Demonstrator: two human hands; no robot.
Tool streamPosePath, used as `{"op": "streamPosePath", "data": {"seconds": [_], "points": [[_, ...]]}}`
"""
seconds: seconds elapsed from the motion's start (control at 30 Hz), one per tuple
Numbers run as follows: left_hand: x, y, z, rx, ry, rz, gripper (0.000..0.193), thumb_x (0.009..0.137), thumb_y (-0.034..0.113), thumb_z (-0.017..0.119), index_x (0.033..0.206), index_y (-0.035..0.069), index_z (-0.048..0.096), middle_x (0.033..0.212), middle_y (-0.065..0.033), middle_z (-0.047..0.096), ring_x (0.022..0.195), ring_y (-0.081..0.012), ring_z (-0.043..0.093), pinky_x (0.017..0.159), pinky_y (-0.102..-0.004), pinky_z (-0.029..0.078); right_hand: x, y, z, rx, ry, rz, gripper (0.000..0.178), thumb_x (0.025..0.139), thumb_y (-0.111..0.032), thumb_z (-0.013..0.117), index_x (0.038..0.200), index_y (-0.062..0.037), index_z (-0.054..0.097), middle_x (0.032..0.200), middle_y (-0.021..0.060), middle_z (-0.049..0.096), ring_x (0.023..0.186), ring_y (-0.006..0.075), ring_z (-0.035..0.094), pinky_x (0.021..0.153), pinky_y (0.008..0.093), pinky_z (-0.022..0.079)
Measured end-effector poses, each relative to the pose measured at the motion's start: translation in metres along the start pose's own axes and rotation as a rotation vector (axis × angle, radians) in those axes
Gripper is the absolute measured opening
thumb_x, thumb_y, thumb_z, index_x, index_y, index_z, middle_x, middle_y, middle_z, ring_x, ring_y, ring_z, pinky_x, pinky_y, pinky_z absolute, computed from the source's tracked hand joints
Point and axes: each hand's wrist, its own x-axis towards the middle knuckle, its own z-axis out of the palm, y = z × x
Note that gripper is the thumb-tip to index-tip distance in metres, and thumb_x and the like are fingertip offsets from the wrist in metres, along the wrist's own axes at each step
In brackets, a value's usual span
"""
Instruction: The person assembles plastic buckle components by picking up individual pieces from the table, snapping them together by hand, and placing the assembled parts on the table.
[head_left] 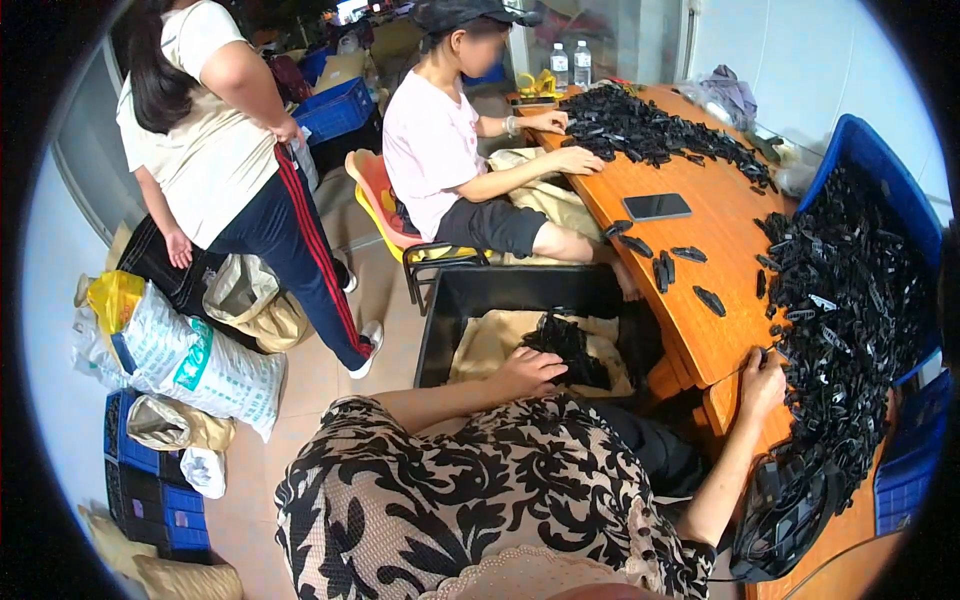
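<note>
Black plastic shows as a small piece (765,353) at the fingertips of your right hand (763,385), whose fingers are bent closely together; you cannot tell from this view whether they grip it. Your left hand (535,370) is palm down and half open, fingers loosely curved, at the edge of the dark pieces (580,350) in the bin; whether it has hold of any, you cannot tell.

Around your right hand, from one round to four o'clock, a heap of black parts (840,285) covers the wooden table (733,330). At one o'clock beyond it stands a blue crate (860,140). At eleven o'clock from that hand lie a few loose parts (709,301), then a phone (657,206), and farther out a second heap (650,125).

Around your left hand, the black bin (475,290) holds beige cloth (485,345) beneath the dark pieces. A seated person in a pink shirt (435,150) is at eleven o'clock, both hands by the second heap; a standing person (205,150) is at ten, and a white sack (225,365) at nine.
</note>
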Motion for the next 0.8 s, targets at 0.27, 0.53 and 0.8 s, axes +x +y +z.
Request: {"op": "streamPosePath", "data": {"seconds": [0.27,0.53,0.8], "points": [[-0.027,-0.03,0.028,0.125,-0.187,0.015,0.059,0.089,0.036,0.071,0.143,0.021,0.053,0.138,-0.0026,0.058,0.115,-0.0202,0.062,0.096,-0.0392,0.046,-0.006,0.008,-0.002,0.001,-0.086,0.075,0.034,0.093,-0.043,0.064,0.102,-0.0119,0.073,0.084,0.024,0.072,0.081,0.0432,0.071,0.071,0.0534,0.055],[0.008,-0.025,-0.029,0.034,-0.038,0.054,0.053,0.085,0.019,0.072,0.136,0.009,0.06,0.134,-0.0128,0.062,0.116,-0.0325,0.061,0.097,-0.0465,0.046,0.005,-0.025,-0.002,0.061,-0.06,0.061,0.033,0.09,-0.04,0.064,0.087,-0.0069,0.069,0.078,0.02,0.072,0.076,0.0405,0.072,0.071,0.0529,0.056],[0.201,0.083,-0.081,-0.199,0.206,0.293,0.044,0.09,0.01,0.07,0.133,0.005,0.062,0.135,-0.0139,0.062,0.124,-0.0332,0.058,0.104,-0.0439,0.043,-0.003,-0.015,-0.013,0.091,0.001,0.074,0.029,0.089,-0.036,0.068,0.084,-0.0075,0.069,0.083,0.017,0.072,0.075,0.0388,0.071,0.069,0.0518,0.055]]}}
